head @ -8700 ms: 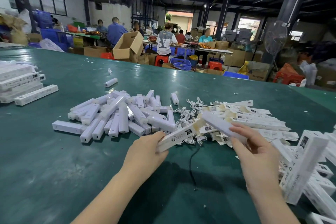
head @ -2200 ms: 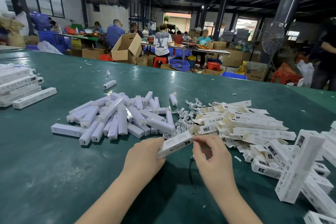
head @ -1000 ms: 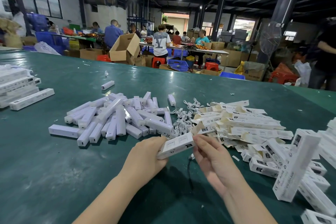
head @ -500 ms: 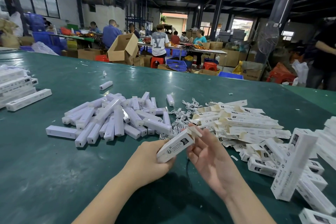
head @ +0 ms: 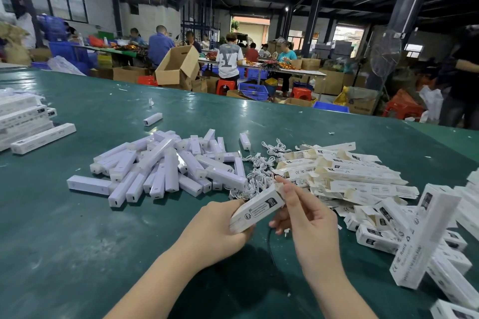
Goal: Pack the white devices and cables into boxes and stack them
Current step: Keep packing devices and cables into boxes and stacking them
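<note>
A big green table (head: 77,254) is seen. A pile of white devices (head: 166,166) is spread in the middle, with flat boxes (head: 357,176) heaped to its right and white cables (head: 256,176) tangled between them. Packed boxes (head: 23,122) are stacked at the far left. Near the middle, one small box (head: 255,211) is gripped by the left hand (head: 215,230). Its far end flap is pinched by the right hand (head: 308,220).

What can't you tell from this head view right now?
- Contents of the box in the left hand: hidden by its walls.
- Its end flap: covered by right hand fingers.
- Label print: too small.
- Stack of packed boxes: cut by the left edge.
</note>
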